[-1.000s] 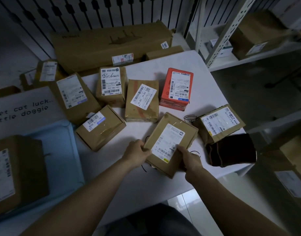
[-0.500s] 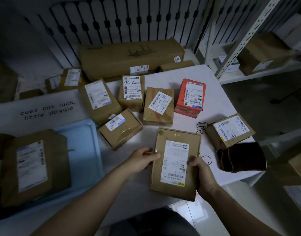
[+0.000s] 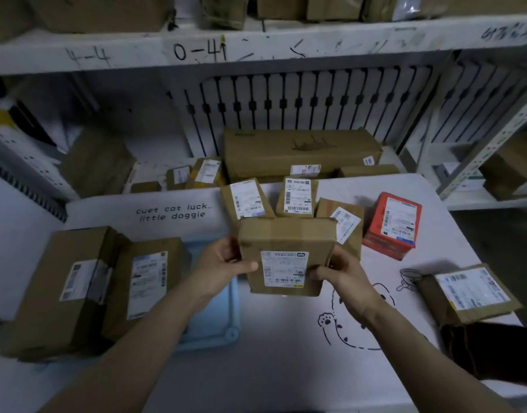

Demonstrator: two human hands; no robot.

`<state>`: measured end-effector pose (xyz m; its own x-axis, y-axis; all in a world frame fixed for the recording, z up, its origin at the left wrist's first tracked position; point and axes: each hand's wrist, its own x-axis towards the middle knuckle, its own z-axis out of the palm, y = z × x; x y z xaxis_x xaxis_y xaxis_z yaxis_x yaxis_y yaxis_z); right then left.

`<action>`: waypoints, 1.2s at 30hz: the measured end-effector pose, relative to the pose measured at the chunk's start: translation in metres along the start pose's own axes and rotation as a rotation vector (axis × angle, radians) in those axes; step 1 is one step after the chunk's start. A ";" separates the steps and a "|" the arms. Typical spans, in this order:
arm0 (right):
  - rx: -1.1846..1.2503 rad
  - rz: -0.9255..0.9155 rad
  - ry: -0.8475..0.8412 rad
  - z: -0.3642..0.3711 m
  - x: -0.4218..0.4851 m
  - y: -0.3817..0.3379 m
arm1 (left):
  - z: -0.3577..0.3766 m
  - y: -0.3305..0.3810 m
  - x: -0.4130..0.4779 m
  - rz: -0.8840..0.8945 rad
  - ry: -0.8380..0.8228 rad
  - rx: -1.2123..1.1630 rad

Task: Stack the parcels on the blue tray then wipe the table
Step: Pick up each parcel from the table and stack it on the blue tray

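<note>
Nearest, the white table (image 3: 271, 377) shows a cat cartoon drawn on its top. At its right edge lies a dark cloth (image 3: 492, 350), untouched. I take it for the likely wiper, so the wiping step is not yet begun.

Just beyond, both hands carry one flat brown parcel (image 3: 286, 245) clear of the tabletop. The left hand (image 3: 220, 269) grips its left edge with the thumb laid across the front. The right hand (image 3: 342, 275) grips the lower right corner, thumb on the label. The parcel hangs tilted toward the camera, beside the right rim of the blue tray (image 3: 223, 323), so it looks to be on its way there and is not set down.

On the tray's left part stand a large brown carton (image 3: 71, 290) and a medium brown parcel (image 3: 146, 287), touching side by side. How much of the tray lies under them is hidden. By my reading two parcels are placed and a third is in hand, with bare blue tray left on the near right.

Further out, parcels wait on the table:
- a labelled brown parcel (image 3: 468, 293) at the right edge, just behind the cloth;
- a red parcel (image 3: 392, 225);
- three more brown ones in a loose row: a taped parcel (image 3: 342, 225), an upright parcel (image 3: 298, 196) and a slanted parcel (image 3: 247, 201).

Anything directly behind the held parcel is hidden.

Farthest, a long carton (image 3: 301, 153) lies along the table's back edge. I cannot tell whether it rests on the table or behind it. So most of the stacking remains, at least five parcels by my count, and then the wipe.
</note>
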<state>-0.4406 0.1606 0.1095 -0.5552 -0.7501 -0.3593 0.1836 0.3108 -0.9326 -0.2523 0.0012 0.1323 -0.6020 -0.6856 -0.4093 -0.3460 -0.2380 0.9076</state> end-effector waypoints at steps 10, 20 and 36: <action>-0.110 -0.147 -0.063 0.017 0.003 -0.030 | -0.027 0.033 -0.022 0.225 0.122 0.138; -0.571 -0.370 0.037 0.017 0.007 -0.044 | -0.015 0.051 -0.024 0.430 0.159 0.475; -0.521 -0.372 0.083 -0.017 -0.012 -0.062 | -0.021 0.042 -0.027 0.244 0.064 0.149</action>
<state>-0.4590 0.1607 0.1722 -0.5708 -0.8211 0.0085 -0.4399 0.2970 -0.8475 -0.2354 -0.0049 0.1835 -0.6353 -0.7535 -0.1691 -0.3008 0.0398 0.9529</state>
